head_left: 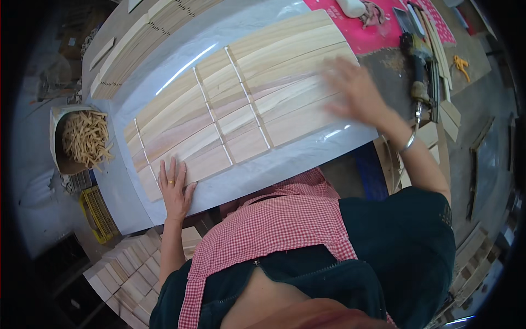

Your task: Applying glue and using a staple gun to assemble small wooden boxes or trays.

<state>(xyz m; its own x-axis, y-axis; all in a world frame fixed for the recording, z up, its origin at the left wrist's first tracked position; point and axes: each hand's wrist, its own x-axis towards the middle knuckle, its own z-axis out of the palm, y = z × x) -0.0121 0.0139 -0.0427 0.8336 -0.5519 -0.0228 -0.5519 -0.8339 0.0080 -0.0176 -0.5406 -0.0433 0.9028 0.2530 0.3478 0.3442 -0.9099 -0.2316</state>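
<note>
A wide panel of pale wooden boards (296,60) lies on the white-covered table in front of me. Three thin white strips (212,118) run across its boards, one near the left end and two closer to the middle. My left hand (174,192), wearing a ring, rests at the panel's near left edge, its fingers stretched out beside the leftmost strip. Over the right part of the panel is my right hand (356,93), blurred by motion, with fingers apart and nothing visible in them. Whether it touches the wood I cannot tell.
Stacked boards (131,52) lie at the far left of the table (129,192). A box of wooden sticks (85,137) stands left of it. At right are a power tool (419,66) with a hose, a pink sheet (378,33) and an orange item (461,67). Wood blocks (129,277) are stacked lower left.
</note>
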